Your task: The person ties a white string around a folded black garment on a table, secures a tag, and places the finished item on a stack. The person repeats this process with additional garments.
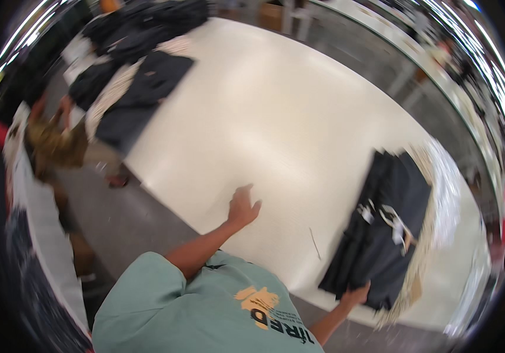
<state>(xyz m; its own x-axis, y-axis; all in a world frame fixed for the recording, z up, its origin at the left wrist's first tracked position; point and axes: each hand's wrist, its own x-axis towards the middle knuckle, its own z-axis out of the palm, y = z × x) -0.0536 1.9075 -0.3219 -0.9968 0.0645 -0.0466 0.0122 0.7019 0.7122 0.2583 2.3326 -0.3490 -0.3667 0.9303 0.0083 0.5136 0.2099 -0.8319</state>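
Observation:
My left hand [243, 206] hovers over or rests on the pale tabletop [274, 132], its fingers apart and nothing in it. At the right, my right hand [358, 294] is at the near edge of a stack of folded dark garments [380, 212]; whether its fingers grip the cloth is not clear. White tags and strings [395, 229] lie on top of this stack. A thin dark strand [315, 243] lies on the table between my hands and nearer to the stack.
More dark garments [146, 92] are piled at the far left of the table, with cream sheets among them. Clear plastic [446, 198] lies right of the near stack. Another person [58, 137] is beside the table at the left. A long bench [459, 95] runs behind.

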